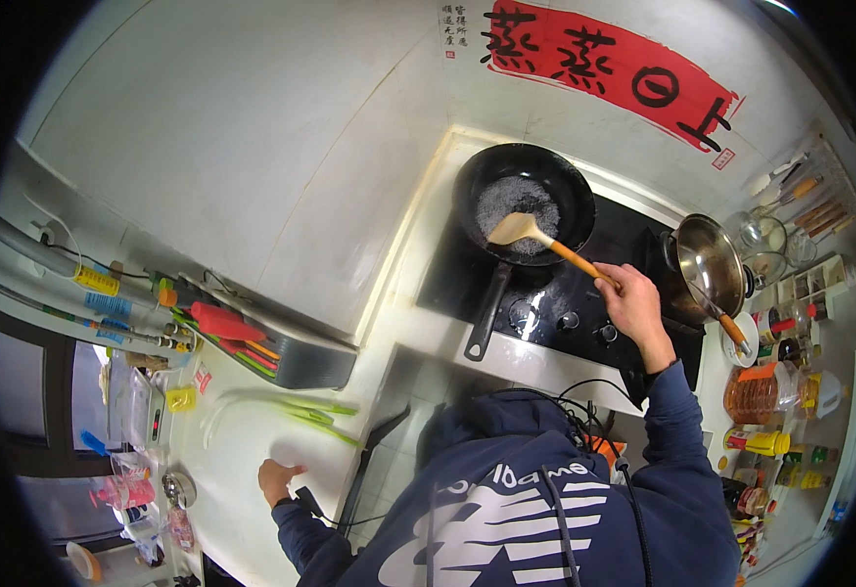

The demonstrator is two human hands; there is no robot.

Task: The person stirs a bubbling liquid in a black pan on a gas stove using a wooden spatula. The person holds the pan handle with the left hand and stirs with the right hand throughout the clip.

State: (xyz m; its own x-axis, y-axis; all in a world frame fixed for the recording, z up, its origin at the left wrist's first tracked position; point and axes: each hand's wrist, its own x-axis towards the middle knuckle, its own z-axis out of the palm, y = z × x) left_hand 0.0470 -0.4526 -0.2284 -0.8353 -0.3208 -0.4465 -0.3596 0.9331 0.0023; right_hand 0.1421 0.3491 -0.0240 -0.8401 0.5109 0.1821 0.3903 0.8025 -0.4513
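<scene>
My right hand [631, 301] is closed round the wooden handle of a spatula [567, 256]. The spatula's broad pale head lies over the near part of a black frying pan [577, 196], where whitish, bubbly-looking contents [518, 202] cover the bottom. That pan sits on the black cooktop [555, 315], its handle pointing toward me. At the lower left, my left hand [277, 479] is at the white counter, thumb apart from the fingers, with nothing visible in it. Green onion stalks [315, 413] lie on the counter just beyond that hand.
Right of the frying pan stands a steel pot [707, 254], with a wooden-handled utensil [731, 328] leaning out across its rim. Several bottles and jars [765, 391] line the right side. A dark rack [300, 364] of colourful-handled knives stands against the left wall.
</scene>
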